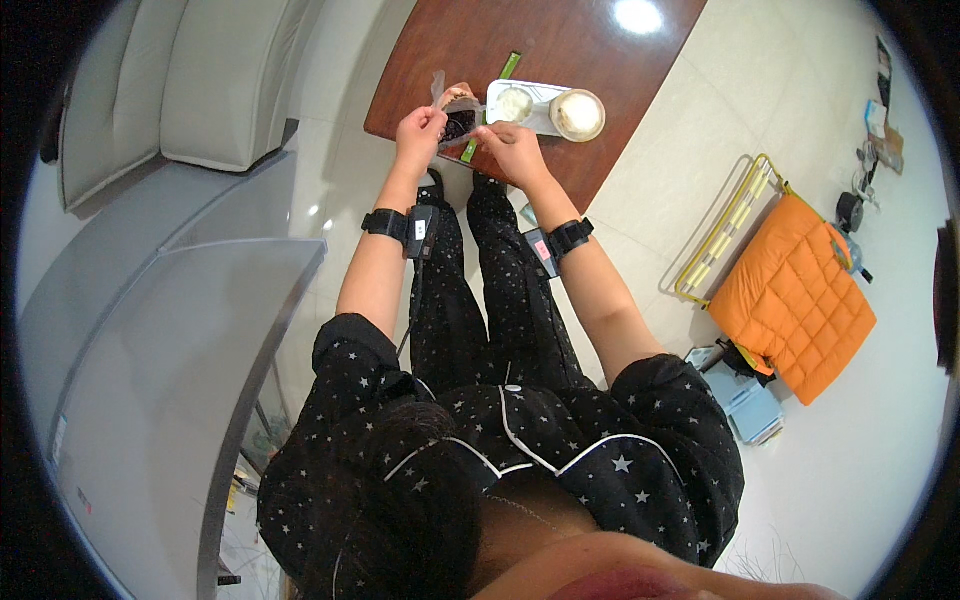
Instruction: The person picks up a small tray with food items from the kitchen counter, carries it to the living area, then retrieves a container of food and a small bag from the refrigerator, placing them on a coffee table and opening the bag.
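A clear plastic bag (457, 124) with dark contents is stretched between my hands over the near edge of a brown wooden table (442, 45). My left hand (421, 135) pinches its left side, and my right hand (514, 146) pinches its right side with thumb and finger. Just beyond my right hand lies a white tray (541, 124). On it stands a clear container of white contents (514, 105), and at its right end is a round container (577, 115) with pale contents. A green strip (511, 65) shows behind the tray; part of it is hidden.
A grey sofa (217, 82) stands at the left, above a grey panel-like surface (172, 322). To the right are a yellow metal rack (724, 225), an orange quilted cover (791, 292) and light blue boxes (746, 401). My legs are below the table's near edge.
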Motion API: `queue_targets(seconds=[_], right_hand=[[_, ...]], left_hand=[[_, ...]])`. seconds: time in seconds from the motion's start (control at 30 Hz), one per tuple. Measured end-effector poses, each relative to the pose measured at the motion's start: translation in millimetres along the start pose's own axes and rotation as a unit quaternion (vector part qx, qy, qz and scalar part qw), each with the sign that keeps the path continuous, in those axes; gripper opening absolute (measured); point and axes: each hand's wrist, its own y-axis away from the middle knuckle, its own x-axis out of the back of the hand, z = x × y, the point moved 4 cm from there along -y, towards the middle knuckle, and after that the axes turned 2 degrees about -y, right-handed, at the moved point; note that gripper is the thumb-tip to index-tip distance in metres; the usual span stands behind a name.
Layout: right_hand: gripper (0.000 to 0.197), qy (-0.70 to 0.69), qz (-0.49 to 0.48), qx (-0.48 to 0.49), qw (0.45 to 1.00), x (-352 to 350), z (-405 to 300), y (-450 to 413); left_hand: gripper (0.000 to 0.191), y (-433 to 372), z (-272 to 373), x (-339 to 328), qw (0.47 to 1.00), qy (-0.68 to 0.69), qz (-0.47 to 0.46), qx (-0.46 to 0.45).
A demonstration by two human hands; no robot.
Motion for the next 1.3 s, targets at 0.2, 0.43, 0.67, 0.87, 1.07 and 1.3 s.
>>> queue_targets(seconds=[0.2, 0.43, 0.67, 0.87, 1.07, 1.3], right_hand=[[0.027, -0.255, -0.024, -0.181, 0.95, -7.1, 32.0, -5.3], [0.026, -0.332, 0.036, -0.191, 0.923, -9.5, 40.4, -0.5], [0.029, -0.378, 0.048, -0.197, 0.903, -4.5, 40.2, 4.5], [0.028, -0.442, 0.057, -0.229, 0.865, -3.3, 46.7, 3.5], [0.028, -0.4, 0.055, -0.202, 0.892, 1.8, 44.6, 4.3], [0.028, -0.37, 0.047, -0.188, 0.909, 6.3, 37.7, 7.0]], left_hand=[[0.01, -1.6, -2.1, 1.3, 1.0, 0.022, -0.005, -0.004], [0.009, 0.8, 8.1, 1.8, 0.998, -0.042, -0.001, -0.052], [0.01, -2.6, 17.7, 3.3, 0.975, -0.196, 0.033, -0.097], [0.011, -4.4, 18.4, 6.2, 0.977, -0.186, 0.035, -0.102], [0.012, -0.8, 29.8, 2.2, 0.964, -0.241, 0.047, -0.104], [0.014, 0.1, 30.5, 4.0, 0.971, -0.217, 0.047, -0.091]])
